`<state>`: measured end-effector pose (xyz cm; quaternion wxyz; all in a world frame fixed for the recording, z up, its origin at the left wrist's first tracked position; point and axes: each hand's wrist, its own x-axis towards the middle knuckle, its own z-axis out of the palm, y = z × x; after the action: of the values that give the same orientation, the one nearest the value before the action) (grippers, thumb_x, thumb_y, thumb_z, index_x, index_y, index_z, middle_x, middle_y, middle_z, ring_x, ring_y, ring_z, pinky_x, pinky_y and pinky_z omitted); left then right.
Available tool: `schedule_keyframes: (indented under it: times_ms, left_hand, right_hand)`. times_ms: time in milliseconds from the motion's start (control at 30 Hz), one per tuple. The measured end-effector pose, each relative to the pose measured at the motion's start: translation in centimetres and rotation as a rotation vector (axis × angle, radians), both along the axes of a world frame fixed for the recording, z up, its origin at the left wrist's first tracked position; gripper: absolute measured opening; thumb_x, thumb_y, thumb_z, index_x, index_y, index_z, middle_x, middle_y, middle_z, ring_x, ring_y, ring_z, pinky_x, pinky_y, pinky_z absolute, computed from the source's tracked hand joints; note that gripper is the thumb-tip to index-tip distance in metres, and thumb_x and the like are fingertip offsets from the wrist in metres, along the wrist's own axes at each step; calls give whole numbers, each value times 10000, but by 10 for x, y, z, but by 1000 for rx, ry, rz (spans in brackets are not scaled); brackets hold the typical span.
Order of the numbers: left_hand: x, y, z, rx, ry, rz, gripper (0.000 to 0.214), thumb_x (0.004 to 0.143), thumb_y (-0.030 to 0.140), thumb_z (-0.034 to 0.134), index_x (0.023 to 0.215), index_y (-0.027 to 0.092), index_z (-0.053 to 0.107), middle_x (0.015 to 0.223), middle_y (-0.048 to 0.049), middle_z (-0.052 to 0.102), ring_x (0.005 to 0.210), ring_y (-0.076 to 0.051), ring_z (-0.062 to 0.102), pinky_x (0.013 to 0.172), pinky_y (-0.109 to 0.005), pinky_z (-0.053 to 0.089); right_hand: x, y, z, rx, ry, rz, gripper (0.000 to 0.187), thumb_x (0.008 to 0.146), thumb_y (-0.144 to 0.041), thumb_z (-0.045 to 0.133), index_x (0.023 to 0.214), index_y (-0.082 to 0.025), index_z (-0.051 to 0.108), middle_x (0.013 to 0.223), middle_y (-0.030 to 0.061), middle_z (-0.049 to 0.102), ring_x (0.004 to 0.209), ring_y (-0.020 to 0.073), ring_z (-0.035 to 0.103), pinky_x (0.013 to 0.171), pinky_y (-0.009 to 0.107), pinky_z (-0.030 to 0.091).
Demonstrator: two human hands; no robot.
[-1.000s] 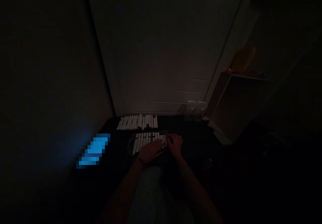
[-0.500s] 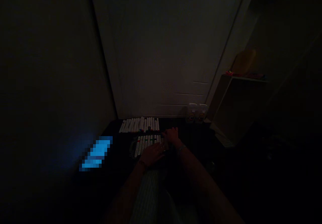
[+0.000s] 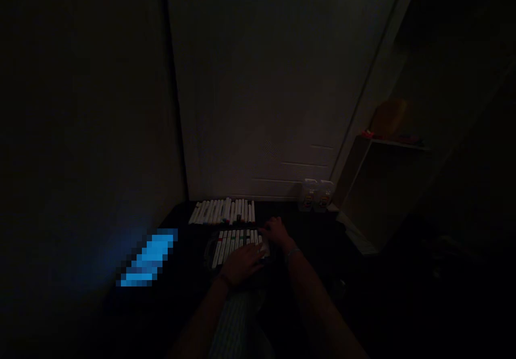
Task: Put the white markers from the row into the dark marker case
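White markers with coloured bands stand side by side in a dark-edged case on a dark table. My left hand lies over the lower part of this row, fingers stretched toward its right end. At the upper right corner of the row is my right hand, its fingers bent and closed around the end of a pale marker; dim light makes the grip hard to see. Behind the case, more white markers lie in a loose row.
A glowing, blurred-out screen lies at the left. Two clear plastic containers stand at the back right by the pale panel. Right of them is a shelf unit with an orange object on top.
The view has tilted up slightly, so the table sits lower in the picture. Both hands stay at the right end of the marker row, with only slight finger movement.
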<state>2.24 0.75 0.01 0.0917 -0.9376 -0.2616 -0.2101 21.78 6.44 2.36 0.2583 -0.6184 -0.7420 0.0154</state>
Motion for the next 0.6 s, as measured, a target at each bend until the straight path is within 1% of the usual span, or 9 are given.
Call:
schedule_keyframes:
  times_ms: [67, 200, 300, 433, 500, 600]
  left_hand:
    - [0, 0, -1, 10, -3, 7, 417, 855, 410, 461, 1261, 317, 439, 1284, -13, 516, 1124, -224, 505, 915, -387, 426]
    - [0, 1, -3, 16, -7, 10, 408, 855, 410, 463, 1249, 300, 457, 1257, -22, 540, 1121, -215, 509, 920, -374, 427]
    - [0, 2, -3, 6, -5, 16, 395, 861, 412, 454, 1235, 286, 475, 1259, -24, 538, 1124, -201, 510, 931, -357, 426]
    - [1, 1, -1, 1, -4, 10, 375, 874, 414, 429, 1217, 277, 496, 1253, -32, 546, 1127, -183, 513, 939, -340, 427]
    - [2, 1, 0, 4, 12, 12, 377, 875, 406, 429, 1224, 276, 490, 1257, -31, 543, 1132, -183, 510, 940, -337, 430]
    - [2, 0, 0, 5, 29, 27, 378, 874, 399, 436, 1232, 287, 481, 1264, -20, 538, 1133, -190, 511, 927, -339, 442]
  right_hand:
    - [-3, 4, -6, -20, 40, -25, 231, 755, -440, 619, 779, -219, 680, 908, 40, 589, 921, 173, 487, 856, 321, 318]
    - [-8, 9, -19, -32, 165, -135, 238, 706, -462, 652, 755, -232, 692, 927, 38, 600, 952, 193, 494, 832, 318, 334]
    - [-9, 8, -26, -46, 265, -152, 261, 708, -486, 636, 746, -237, 702, 931, 29, 608, 973, 188, 497, 835, 293, 336]
    - [-8, 5, -29, -81, 361, -172, 293, 707, -517, 620, 745, -241, 712, 967, 19, 610, 1008, 189, 488, 844, 270, 339]
    - [-9, 5, -28, -87, 381, -202, 313, 698, -532, 619, 753, -239, 714, 988, 21, 608, 1011, 193, 485, 841, 270, 344]
    - [-10, 6, -29, -111, 393, -210, 348, 675, -563, 621, 736, -235, 718, 989, 30, 612, 1004, 195, 486, 832, 269, 351]
